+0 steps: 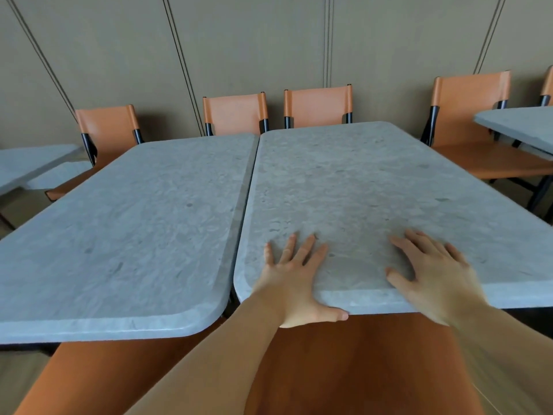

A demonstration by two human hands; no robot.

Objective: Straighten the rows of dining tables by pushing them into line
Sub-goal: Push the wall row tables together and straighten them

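Observation:
Two grey stone-topped dining tables stand side by side with a thin gap between them. The left table [134,235] has its near edge closer to me than that of the right table [344,181], whose far edge reaches further back. My left hand [294,283] rests on the right table's near left corner, fingers spread on the top and thumb hooked along the front edge. My right hand [434,274], slightly blurred, lies flat on the same top near the front edge with its fingers apart.
Orange chairs [235,112] [318,104] line the far side against a panelled wall, with more at the left [106,121] and the right [471,109]. An orange chair back [344,369] sits just below my arms. Further grey tables show at the far left [27,163] and the far right [520,124].

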